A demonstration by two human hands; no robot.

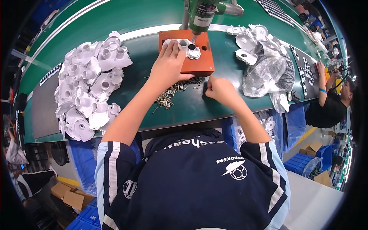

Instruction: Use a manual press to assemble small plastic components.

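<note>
My left hand (pixel 168 64) presses its fingers on a white plastic housing part (pixel 194 53) seated on an orange fixture block (pixel 201 66). The thumb lies along the block's front edge. A small black round piece (pixel 192 47) shows on the part, right under the tip of a green screwdriving machine (pixel 201 17). To the right of the block's front corner, my right hand (pixel 222 91) is curled closed low over the table; what its fingers hold, if anything, is hidden. Loose screws (pixel 168 98) lie heaped in front of the block, between my forearms.
A large heap of white housing parts (pixel 90 76) covers the left of the green table (pixel 142 50). More white parts (pixel 246 56) and a clear plastic bag (pixel 264 76) lie on the right. Beyond is a dark tray of small pieces (pixel 306 73). A co-worker (pixel 333 99) sits far right.
</note>
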